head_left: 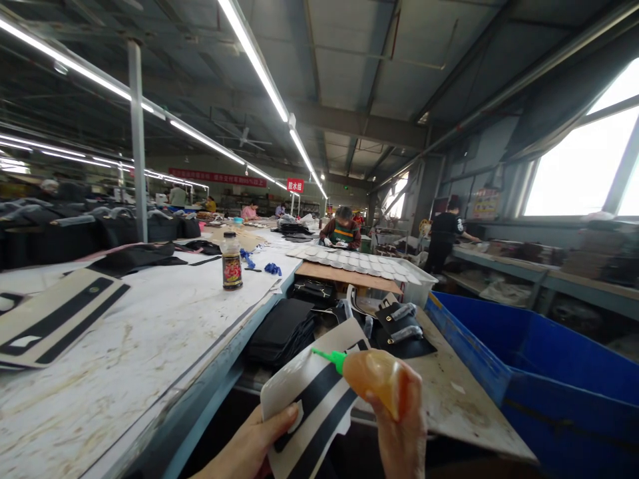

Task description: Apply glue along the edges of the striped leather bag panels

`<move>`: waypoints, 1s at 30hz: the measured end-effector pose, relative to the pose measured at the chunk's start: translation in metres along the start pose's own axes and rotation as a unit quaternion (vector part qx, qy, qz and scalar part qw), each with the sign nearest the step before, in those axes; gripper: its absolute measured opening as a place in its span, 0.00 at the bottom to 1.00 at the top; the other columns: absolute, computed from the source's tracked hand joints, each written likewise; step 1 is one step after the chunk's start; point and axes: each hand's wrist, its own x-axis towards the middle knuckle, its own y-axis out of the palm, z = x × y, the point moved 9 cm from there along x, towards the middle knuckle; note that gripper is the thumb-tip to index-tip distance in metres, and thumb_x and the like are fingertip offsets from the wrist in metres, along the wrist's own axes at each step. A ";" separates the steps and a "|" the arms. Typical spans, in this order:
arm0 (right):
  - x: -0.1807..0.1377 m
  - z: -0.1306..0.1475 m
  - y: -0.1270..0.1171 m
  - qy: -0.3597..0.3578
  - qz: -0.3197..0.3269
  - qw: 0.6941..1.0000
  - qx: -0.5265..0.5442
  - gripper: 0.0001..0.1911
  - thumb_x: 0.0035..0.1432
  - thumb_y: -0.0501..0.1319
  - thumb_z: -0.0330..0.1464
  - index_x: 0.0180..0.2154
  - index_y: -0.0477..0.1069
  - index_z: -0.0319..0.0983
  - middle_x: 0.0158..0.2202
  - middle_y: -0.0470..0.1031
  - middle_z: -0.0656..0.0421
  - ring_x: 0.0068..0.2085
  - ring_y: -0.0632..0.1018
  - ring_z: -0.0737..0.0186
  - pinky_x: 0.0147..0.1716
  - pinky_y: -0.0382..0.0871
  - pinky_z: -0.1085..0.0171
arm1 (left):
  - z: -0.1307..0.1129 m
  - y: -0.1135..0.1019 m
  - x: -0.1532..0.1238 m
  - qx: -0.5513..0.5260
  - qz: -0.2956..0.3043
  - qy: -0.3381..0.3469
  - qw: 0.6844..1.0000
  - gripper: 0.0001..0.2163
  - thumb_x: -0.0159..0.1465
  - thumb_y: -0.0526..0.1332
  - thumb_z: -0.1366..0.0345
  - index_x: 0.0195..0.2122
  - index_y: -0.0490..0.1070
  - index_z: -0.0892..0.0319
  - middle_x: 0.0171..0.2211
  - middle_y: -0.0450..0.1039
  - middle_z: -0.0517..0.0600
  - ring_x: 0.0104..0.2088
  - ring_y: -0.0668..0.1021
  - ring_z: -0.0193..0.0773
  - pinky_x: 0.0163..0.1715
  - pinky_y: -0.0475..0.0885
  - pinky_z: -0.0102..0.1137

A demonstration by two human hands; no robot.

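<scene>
Holding a cream panel with black stripes (312, 392) at six o'clock in the head view, my left hand (249, 449) pinches its lower edge, thumb on top and fingers hidden beneath. My right hand (399, 432), at five o'clock, is clamped round an orange glue bottle (377, 379) whose green nozzle (329, 358) points toward nine o'clock and lies just over the panel's upper rim; whether the tip touches I cannot tell. The two hands stand apart, each closed on its own thing.

The panel looks thin, light and flexible, curving slightly under its own weight, so I judge it wants support near an edge clear of the striped face, where fresh glue would smear. The bottle appears soft-walled and squeezable; a grip round its belly should meter the flow, though too hard a squeeze may flood the seam.

At ten o'clock a similar striped panel (54, 319) lies flat on the white worktable (150, 346), with a capped jar (231, 261) at eleven o'clock. Black cut pieces (282, 329) are stacked at twelve o'clock, a blue bin (539, 359) sits at three o'clock, and a seated co-worker (342, 229) works farther off.
</scene>
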 end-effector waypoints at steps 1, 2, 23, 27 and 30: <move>-0.001 0.002 0.001 0.003 0.002 1.000 0.001 0.23 0.51 0.72 0.39 0.48 0.70 0.43 0.47 0.74 0.57 0.47 0.76 0.53 0.46 0.72 0.56 | 0.000 0.001 0.000 -0.002 0.003 0.002 1.000 0.29 0.46 0.79 0.54 0.46 0.76 0.61 0.30 0.85 0.47 0.35 0.85 0.47 0.33 0.78 0.33; -0.002 0.004 0.002 0.005 0.004 1.000 0.005 0.23 0.51 0.71 0.38 0.48 0.69 0.44 0.49 0.74 0.58 0.48 0.76 0.53 0.46 0.72 0.57 | 0.000 0.001 0.000 -0.003 0.005 0.004 1.000 0.29 0.45 0.79 0.54 0.45 0.77 0.61 0.29 0.85 0.47 0.34 0.85 0.46 0.32 0.78 0.32; -0.007 0.004 0.008 0.001 0.043 0.999 0.014 0.21 0.53 0.70 0.38 0.48 0.71 0.46 0.50 0.75 0.58 0.47 0.77 0.54 0.40 0.75 0.60 | -0.001 0.004 -0.001 -0.005 0.020 0.011 1.000 0.39 0.48 0.79 0.55 0.59 0.70 0.65 0.33 0.85 0.53 0.33 0.85 0.47 0.32 0.79 0.34; -0.002 0.008 0.001 0.011 0.020 1.000 -0.008 0.19 0.57 0.67 0.43 0.47 0.69 0.44 0.49 0.75 0.56 0.46 0.78 0.53 0.39 0.73 0.58 | -0.003 0.008 -0.001 -0.014 0.032 0.014 0.999 0.32 0.47 0.79 0.55 0.51 0.77 0.64 0.32 0.85 0.53 0.32 0.84 0.46 0.33 0.79 0.35; 0.001 0.007 -0.001 0.022 0.038 0.997 -0.070 0.26 0.50 0.70 0.49 0.46 0.71 0.43 0.43 0.76 0.59 0.44 0.77 0.53 0.43 0.71 0.57 | -0.005 0.009 0.000 -0.014 0.035 0.016 0.999 0.29 0.47 0.79 0.54 0.48 0.79 0.61 0.31 0.85 0.51 0.32 0.84 0.46 0.36 0.79 0.36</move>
